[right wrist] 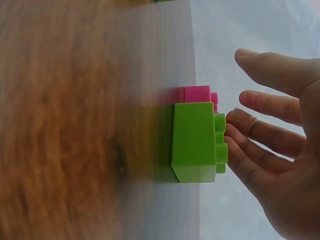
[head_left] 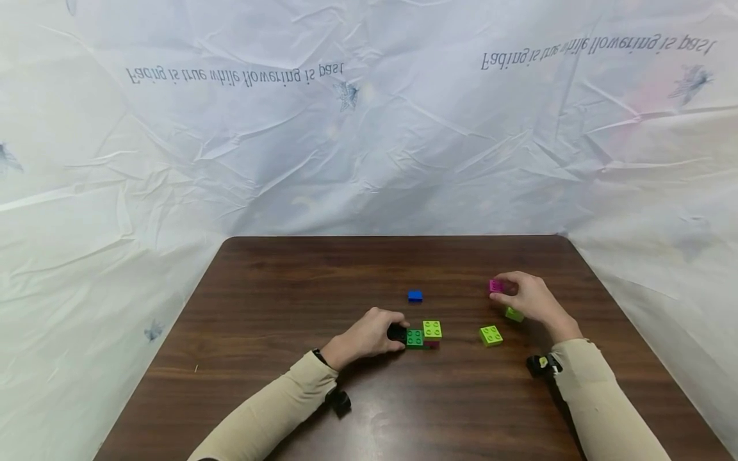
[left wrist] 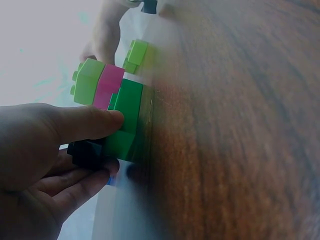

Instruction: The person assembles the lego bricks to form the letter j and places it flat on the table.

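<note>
My left hand point(head_left: 367, 334) pinches the left end of a joined toy-brick assembly on the table, thumb and fingers around its black brick point(left wrist: 89, 154). The long green brick point(head_left: 414, 339) lies beneath, with a pink brick point(left wrist: 108, 86) and a lime brick point(head_left: 432, 329) stacked at its other end. My right hand point(head_left: 533, 297) reaches to a separate pink brick point(head_left: 495, 286) at the right. In the right wrist view its thumb and fingers are spread, apart from that brick. A lime brick point(right wrist: 194, 140) stands in front of the pink one there.
Another lime brick point(head_left: 491, 336) sits between the hands, and a small blue brick point(head_left: 415, 296) lies farther back. The brown table point(head_left: 277, 275) is bordered by a wrinkled pale sheet point(head_left: 369, 160) behind and at both sides.
</note>
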Available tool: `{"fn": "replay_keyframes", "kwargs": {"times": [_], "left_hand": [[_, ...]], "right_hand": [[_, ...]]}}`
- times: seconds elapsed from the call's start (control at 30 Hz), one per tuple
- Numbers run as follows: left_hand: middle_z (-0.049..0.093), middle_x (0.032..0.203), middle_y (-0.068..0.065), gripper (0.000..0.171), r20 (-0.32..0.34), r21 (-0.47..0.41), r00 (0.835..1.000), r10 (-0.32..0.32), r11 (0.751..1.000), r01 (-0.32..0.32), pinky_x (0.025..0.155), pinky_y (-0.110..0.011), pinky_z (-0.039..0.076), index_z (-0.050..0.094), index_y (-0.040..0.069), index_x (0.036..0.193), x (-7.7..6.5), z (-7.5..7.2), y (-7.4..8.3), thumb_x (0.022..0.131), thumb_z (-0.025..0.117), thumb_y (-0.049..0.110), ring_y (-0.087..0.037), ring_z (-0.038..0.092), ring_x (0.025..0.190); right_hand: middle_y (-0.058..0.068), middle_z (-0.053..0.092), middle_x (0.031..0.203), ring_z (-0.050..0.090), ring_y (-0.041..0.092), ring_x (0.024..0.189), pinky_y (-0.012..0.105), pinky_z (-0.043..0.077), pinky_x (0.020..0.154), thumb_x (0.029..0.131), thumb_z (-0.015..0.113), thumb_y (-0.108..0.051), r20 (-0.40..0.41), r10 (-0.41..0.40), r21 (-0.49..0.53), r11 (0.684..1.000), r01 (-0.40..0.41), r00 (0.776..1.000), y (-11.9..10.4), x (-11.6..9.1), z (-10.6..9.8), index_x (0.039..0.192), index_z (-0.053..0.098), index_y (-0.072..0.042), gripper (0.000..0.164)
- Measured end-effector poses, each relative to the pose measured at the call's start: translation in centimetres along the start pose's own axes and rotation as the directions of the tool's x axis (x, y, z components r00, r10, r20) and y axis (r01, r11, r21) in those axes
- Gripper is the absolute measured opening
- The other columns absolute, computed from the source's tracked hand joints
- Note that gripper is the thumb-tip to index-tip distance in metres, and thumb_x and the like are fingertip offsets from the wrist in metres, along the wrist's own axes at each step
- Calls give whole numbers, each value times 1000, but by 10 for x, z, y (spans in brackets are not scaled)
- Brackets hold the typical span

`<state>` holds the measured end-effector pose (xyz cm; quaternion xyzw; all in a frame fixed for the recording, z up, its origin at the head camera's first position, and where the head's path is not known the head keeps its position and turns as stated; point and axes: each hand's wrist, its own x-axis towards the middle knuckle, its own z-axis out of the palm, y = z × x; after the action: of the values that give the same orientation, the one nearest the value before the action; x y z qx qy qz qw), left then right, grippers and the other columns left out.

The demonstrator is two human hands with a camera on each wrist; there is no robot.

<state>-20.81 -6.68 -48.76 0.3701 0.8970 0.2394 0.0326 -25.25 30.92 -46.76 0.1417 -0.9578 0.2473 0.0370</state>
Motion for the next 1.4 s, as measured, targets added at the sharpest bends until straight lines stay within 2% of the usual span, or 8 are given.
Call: {"fn": "replay_keyframes", "kwargs": {"times": [0.2, 0.5, 0.8, 1.07, 1.4], "left_hand": [[71, 111, 4, 31, -1, 2, 1000, 1, 1000, -1, 79, -20, 52, 70, 20, 112, -1, 0, 0, 83, 79, 27, -9, 65, 99], [71, 112, 3, 31, -4, 8, 1000, -6, 1000, 6, 80, -21, 52, 70, 19, 112, -2, -1, 1, 83, 79, 26, -12, 66, 100], [72, 109, 4, 31, -26, 13, 999, 34, 999, -34, 78, -18, 51, 71, 16, 110, -1, 1, -2, 81, 81, 23, -8, 66, 95], [72, 110, 4, 31, -29, 19, 999, 31, 999, -30, 79, -18, 51, 71, 17, 110, -1, -1, -1, 81, 81, 24, -9, 66, 97], [72, 110, 4, 31, -22, 16, 999, 26, 1000, -25, 80, -18, 51, 71, 18, 110, -1, 0, -1, 81, 80, 24, -9, 66, 97]], "right_hand": [[18, 67, 107, 64, 29, 91, 47, 53, 76, 86, 75, -31, -22, 9, -2, 1000, -9, 1000, 2, 5, 5, 122, 64, -1, 48], [19, 67, 111, 65, 32, 96, 49, 52, 78, 89, 72, -30, 6, 30, -13, 999, -30, 1000, 3, 9, 7, 125, 62, 0, 48], [20, 68, 108, 64, 33, 96, 50, 51, 79, 88, 73, -28, 24, 35, -17, 999, -35, 999, 6, 11, 6, 123, 63, 1, 47], [21, 67, 108, 64, 33, 96, 50, 51, 78, 88, 72, -26, 46, 40, -29, 999, -39, 998, 6, 12, 4, 125, 61, 2, 48], [21, 67, 107, 63, 29, 90, 42, 51, 71, 88, 72, -22, 88, 55, -36, 998, -52, 995, 6, 14, 5, 126, 60, 4, 48]]}}
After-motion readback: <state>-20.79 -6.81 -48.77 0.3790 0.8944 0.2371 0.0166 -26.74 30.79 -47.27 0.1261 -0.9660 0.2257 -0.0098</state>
